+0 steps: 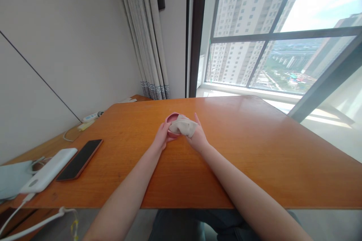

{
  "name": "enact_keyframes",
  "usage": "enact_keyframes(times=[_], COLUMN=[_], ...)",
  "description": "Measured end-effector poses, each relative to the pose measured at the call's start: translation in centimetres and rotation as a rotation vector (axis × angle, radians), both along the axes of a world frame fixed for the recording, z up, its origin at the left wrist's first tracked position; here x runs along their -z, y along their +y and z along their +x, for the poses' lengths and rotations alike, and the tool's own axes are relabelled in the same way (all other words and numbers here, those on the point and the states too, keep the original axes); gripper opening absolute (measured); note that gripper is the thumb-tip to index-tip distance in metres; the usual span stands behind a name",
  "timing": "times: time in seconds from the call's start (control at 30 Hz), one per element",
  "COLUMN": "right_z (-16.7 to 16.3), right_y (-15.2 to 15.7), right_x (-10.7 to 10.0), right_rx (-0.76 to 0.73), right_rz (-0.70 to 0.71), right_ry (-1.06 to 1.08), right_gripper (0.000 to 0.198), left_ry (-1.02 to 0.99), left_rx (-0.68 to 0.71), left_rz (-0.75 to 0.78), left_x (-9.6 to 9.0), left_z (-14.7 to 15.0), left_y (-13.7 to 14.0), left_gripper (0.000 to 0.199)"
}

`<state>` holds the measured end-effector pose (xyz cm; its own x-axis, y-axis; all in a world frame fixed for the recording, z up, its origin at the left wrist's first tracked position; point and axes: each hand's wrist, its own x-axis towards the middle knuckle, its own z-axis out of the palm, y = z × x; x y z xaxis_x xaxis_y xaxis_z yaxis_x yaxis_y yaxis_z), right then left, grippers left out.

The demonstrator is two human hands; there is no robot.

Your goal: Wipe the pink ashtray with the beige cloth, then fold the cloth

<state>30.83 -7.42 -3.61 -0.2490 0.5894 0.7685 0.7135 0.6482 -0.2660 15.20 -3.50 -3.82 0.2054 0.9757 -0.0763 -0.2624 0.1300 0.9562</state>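
Over the middle of the table, my left hand (161,135) grips a small pink bowl (171,117) by its near left side. The bowl is tilted so that part of its inside shows. A crumpled off-white cloth (183,126) is bunched in my right hand (199,140), and its left end lies against the bowl's opening, covering part of it. One finger of the right hand points upward, apart from the cloth. The cloth hides most of the other right fingers.
On the wooden table (254,158), a dark-screened phone (80,160) lies at the left beside a white power bank (49,169) with a cable. A power strip (90,117) sits by the wall. Beyond the far edge are a curtain (148,33) and a large window (240,60).
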Motion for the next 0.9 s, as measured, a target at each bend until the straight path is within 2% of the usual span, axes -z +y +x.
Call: enact_keyframes(times=[0.07, 0.13, 0.3, 0.47, 0.53, 0.6, 0.7, 0.77, 0.9], right_z=[0.2, 0.2, -0.1, 0.0, 0.0, -0.3, -1.0, -1.6, -2.8], right_y=[0.1, 0.2, -0.3, -0.8, -0.4, 0.3, 1.1, 1.1, 0.8], right_x=[0.1, 0.0, -0.2, -0.8, -0.4, 0.6, 2.2, 3.0, 3.6], right_rx=[0.072, 0.108, 0.122, 0.228, 0.199, 0.136, 0.064, 0.033, 0.008], right_rz=[0.046, 0.076, 0.084, 0.19, 0.113, -0.032, -0.218, -0.273, -0.294], right_ry=[0.164, 0.215, 0.034, 0.114, 0.056, 0.019, 0.056, 0.062, 0.086], right_gripper=[0.04, 0.044, 0.05, 0.058, 0.06, 0.064, 0.067, 0.07, 0.076], left_ry=[0.005, 0.01, 0.002, 0.026, 0.012, -0.024, -0.096, -0.129, -0.206], left_rx=[0.023, 0.022, 0.025, -0.095, -0.082, -0.038, -0.012, -0.045, -0.135], left_rz=[-0.034, -0.049, -0.028, -0.128, -0.133, -0.099, -0.016, 0.017, 0.076], left_x=[0.1, 0.1, 0.5, 1.0, 0.8, 0.5, 0.2, 0.1, 0.0], left_z=[0.1, 0.2, 0.1, -0.1, 0.0, 0.2, 0.4, 0.4, 0.5], left_y=[-0.1, -0.2, 0.2, 0.8, 0.6, 0.3, -0.2, -0.2, 0.0], left_gripper=[0.041, 0.042, 0.043, 0.039, 0.039, 0.041, 0.046, 0.047, 0.047])
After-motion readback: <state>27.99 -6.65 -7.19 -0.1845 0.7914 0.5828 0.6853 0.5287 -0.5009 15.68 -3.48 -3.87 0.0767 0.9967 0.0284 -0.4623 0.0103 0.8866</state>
